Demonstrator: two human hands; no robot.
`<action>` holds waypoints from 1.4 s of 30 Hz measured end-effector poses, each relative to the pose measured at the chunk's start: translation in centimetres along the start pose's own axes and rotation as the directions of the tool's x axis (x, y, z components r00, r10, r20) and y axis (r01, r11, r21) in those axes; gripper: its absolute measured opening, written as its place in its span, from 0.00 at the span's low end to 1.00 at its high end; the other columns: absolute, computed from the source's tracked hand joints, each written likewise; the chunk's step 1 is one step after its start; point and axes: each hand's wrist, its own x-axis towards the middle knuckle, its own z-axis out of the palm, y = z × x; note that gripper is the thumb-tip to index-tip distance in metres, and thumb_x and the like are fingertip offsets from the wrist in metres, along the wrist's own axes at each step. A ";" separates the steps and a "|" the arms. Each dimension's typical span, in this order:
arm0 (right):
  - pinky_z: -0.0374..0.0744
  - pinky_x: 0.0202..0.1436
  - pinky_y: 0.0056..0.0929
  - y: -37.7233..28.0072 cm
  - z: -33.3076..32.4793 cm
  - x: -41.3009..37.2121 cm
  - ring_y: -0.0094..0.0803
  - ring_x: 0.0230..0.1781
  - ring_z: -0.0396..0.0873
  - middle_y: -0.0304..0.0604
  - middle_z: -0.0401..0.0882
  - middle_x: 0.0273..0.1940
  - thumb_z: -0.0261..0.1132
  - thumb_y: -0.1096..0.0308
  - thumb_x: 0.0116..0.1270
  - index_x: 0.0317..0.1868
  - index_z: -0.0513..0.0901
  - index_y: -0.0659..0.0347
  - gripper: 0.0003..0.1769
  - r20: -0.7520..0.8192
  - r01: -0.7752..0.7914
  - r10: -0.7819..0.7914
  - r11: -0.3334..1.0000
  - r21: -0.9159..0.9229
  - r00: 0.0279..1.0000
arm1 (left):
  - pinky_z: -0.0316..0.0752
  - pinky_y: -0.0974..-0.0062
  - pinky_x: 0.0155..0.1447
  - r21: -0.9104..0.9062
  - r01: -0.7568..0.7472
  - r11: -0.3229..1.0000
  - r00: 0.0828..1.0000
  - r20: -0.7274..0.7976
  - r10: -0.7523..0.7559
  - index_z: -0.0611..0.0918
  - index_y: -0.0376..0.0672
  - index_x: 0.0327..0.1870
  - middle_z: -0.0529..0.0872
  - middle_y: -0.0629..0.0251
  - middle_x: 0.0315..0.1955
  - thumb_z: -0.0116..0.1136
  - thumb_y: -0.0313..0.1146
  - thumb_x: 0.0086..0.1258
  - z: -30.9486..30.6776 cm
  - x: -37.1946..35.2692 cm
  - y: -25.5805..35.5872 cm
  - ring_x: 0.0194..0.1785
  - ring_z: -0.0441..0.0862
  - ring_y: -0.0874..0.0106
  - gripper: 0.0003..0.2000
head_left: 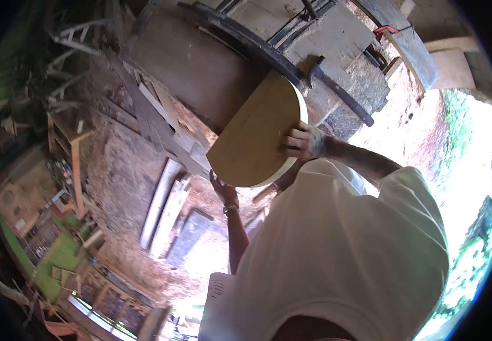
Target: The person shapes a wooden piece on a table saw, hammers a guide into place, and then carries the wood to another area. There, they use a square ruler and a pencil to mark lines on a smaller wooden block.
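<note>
A flat wooden board (257, 131) with one straight edge and a rounded outline lies tilted across the middle, its upper end against the brown work surface (200, 68). My right hand (305, 141) grips its right edge, fingers folded over the face. Lower left, my left hand (224, 192) holds the board's lower edge near the corner, with the fingers partly hidden. A dark curved bar (246, 42) runs above the board. Beside it, a hammer-like tool (342, 94) lies on the grey surface. Something skin-coloured shows below the board, too hidden to make out.
Planks (169, 213) lie on the dirt floor below left. A wooden stand (75, 153) and scattered items are farther left. At the upper right, a red clamp (385, 31) sits on a grey curved piece (413, 57). Bright greenery shows at right.
</note>
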 end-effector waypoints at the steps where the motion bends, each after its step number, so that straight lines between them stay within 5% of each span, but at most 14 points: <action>1: 0.78 0.60 0.38 -0.8 1.1 -2.3 0.28 0.52 0.79 0.30 0.81 0.49 0.63 0.59 0.54 0.41 0.85 0.45 0.12 -0.051 0.018 -0.021 0.998 -0.057 0.998 | 0.72 0.58 0.73 -0.253 0.166 0.953 0.986 0.052 -0.158 0.67 0.45 0.78 0.75 0.56 0.71 0.57 0.49 0.81 -0.2 -0.6 -1.7 0.70 0.76 0.59 0.30; 3: 0.78 0.62 0.39 -2.1 1.6 -4.6 0.30 0.53 0.80 0.30 0.82 0.50 0.64 0.59 0.54 0.42 0.86 0.45 0.13 -0.032 0.006 -0.008 0.998 -0.067 0.999 | 0.71 0.57 0.73 -0.653 0.440 0.616 0.895 0.261 -0.362 0.65 0.47 0.80 0.74 0.59 0.73 0.48 0.60 0.83 -1.4 -0.1 -5.6 0.70 0.76 0.60 0.34; 6: 0.77 0.65 0.42 -3.1 2.5 -8.2 0.35 0.58 0.78 0.34 0.81 0.56 0.64 0.55 0.57 0.47 0.88 0.47 0.18 0.060 -0.003 0.008 0.997 -0.081 0.998 | 0.81 0.58 0.62 -0.658 0.538 0.527 0.842 0.408 -0.352 0.72 0.45 0.76 0.81 0.65 0.68 0.41 0.65 0.83 0.5 -0.4 -2.2 0.66 0.81 0.66 0.35; 11: 0.75 0.68 0.48 -3.3 0.1 -11.3 0.41 0.62 0.76 0.43 0.78 0.63 0.72 0.52 0.58 0.57 0.85 0.52 0.28 0.210 -0.035 0.026 0.999 0.040 0.977 | 0.82 0.59 0.45 0.294 0.187 0.937 0.977 0.047 -0.210 0.78 0.39 0.69 0.88 0.53 0.55 0.43 0.70 0.79 -0.1 6.6 -12.2 0.53 0.87 0.56 0.39; 12: 0.75 0.68 0.48 -3.6 -0.9 -12.0 0.42 0.62 0.76 0.43 0.78 0.63 0.74 0.52 0.57 0.58 0.85 0.53 0.29 0.174 -0.075 0.058 0.993 0.092 0.983 | 0.82 0.59 0.39 0.633 -0.048 0.773 0.988 0.146 -0.058 0.78 0.35 0.68 0.88 0.49 0.54 0.44 0.71 0.78 -2.1 8.5 -15.2 0.49 0.89 0.53 0.42; 16: 0.76 0.65 0.48 2.8 -5.9 -18.4 0.50 0.62 0.77 0.52 0.80 0.59 0.75 0.61 0.61 0.55 0.86 0.59 0.23 -0.018 -0.577 0.580 0.806 -0.132 0.815 | 0.72 0.48 0.70 0.838 -0.176 0.517 0.872 -0.110 0.476 0.72 0.28 0.71 0.78 0.39 0.66 0.60 0.55 0.77 0.1 4.3 -7.3 0.69 0.75 0.42 0.36; 20: 0.79 0.55 0.52 14.7 -11.7 -22.6 0.57 0.54 0.79 0.56 0.80 0.52 0.70 0.70 0.66 0.53 0.85 0.64 0.15 -0.481 -0.780 0.618 0.541 -0.314 0.622 | 0.64 0.45 0.77 0.780 -0.533 0.328 0.709 0.200 0.676 0.71 0.31 0.72 0.75 0.40 0.67 0.70 0.40 0.69 7.9 3.8 0.7 0.73 0.70 0.42 0.34; 24: 0.78 0.53 0.54 25.0 -11.6 -24.5 0.64 0.53 0.80 0.65 0.81 0.52 0.66 0.67 0.73 0.54 0.80 0.63 0.13 -0.187 -0.742 0.723 0.667 -0.059 0.665 | 0.61 0.40 0.76 0.538 -0.754 0.377 0.607 0.352 0.712 0.71 0.38 0.75 0.76 0.42 0.70 0.70 0.55 0.68 19.7 5.9 4.4 0.73 0.71 0.43 0.40; 26: 0.80 0.45 0.56 30.5 -7.6 -29.1 0.63 0.49 0.83 0.63 0.83 0.49 0.65 0.63 0.75 0.53 0.79 0.60 0.13 -0.164 -0.535 0.512 0.765 -0.359 0.843 | 0.56 0.39 0.77 0.782 -0.568 0.256 0.661 0.248 0.708 0.76 0.42 0.71 0.81 0.44 0.64 0.71 0.61 0.63 23.8 4.6 6.7 0.70 0.75 0.45 0.40; 27: 0.80 0.40 0.55 29.9 -8.7 -27.0 0.63 0.43 0.84 0.61 0.85 0.42 0.65 0.64 0.75 0.52 0.80 0.57 0.10 -0.130 -0.744 0.745 0.603 -0.288 0.654 | 0.55 0.38 0.77 0.782 -0.551 0.291 0.681 0.221 0.698 0.77 0.43 0.70 0.82 0.44 0.63 0.72 0.63 0.61 24.4 4.8 7.0 0.70 0.74 0.45 0.41; 33: 0.82 0.42 0.48 29.3 -12.2 -27.9 0.55 0.39 0.83 0.60 0.83 0.41 0.62 0.71 0.73 0.55 0.80 0.66 0.13 0.098 -0.617 0.670 0.722 -0.313 0.736 | 0.55 0.38 0.75 0.760 -0.518 0.392 0.770 0.217 0.600 0.80 0.45 0.62 0.84 0.49 0.57 0.74 0.64 0.55 24.9 0.6 6.8 0.68 0.72 0.47 0.39; 35: 0.85 0.47 0.42 28.5 -14.7 -30.9 0.57 0.47 0.84 0.63 0.74 0.65 0.55 0.78 0.74 0.71 0.70 0.81 0.27 -0.006 -0.196 0.324 0.558 -0.807 0.946 | 0.54 0.37 0.75 0.703 -0.584 0.406 0.740 0.254 0.623 0.79 0.46 0.62 0.83 0.50 0.57 0.75 0.64 0.55 24.7 -1.7 5.1 0.67 0.72 0.47 0.39; 37: 0.82 0.49 0.46 22.5 -21.2 -25.8 0.63 0.48 0.82 0.64 0.81 0.50 0.54 0.78 0.74 0.60 0.79 0.69 0.17 -0.262 -0.734 0.688 0.600 -0.319 0.677 | 0.51 0.35 0.76 0.670 -0.603 0.434 0.750 0.290 0.594 0.79 0.48 0.63 0.81 0.51 0.57 0.76 0.63 0.54 24.7 -4.9 3.5 0.67 0.71 0.47 0.39; 42: 0.79 0.33 0.39 13.1 -29.3 -30.1 0.42 0.31 0.83 0.46 0.83 0.35 0.61 0.76 0.74 0.49 0.81 0.61 0.06 -0.522 -0.729 0.510 0.512 -0.454 0.683 | 0.47 0.31 0.77 0.595 -0.709 0.379 0.681 0.438 0.587 0.79 0.47 0.62 0.78 0.49 0.59 0.74 0.63 0.57 24.0 -9.3 3.0 0.69 0.70 0.45 0.37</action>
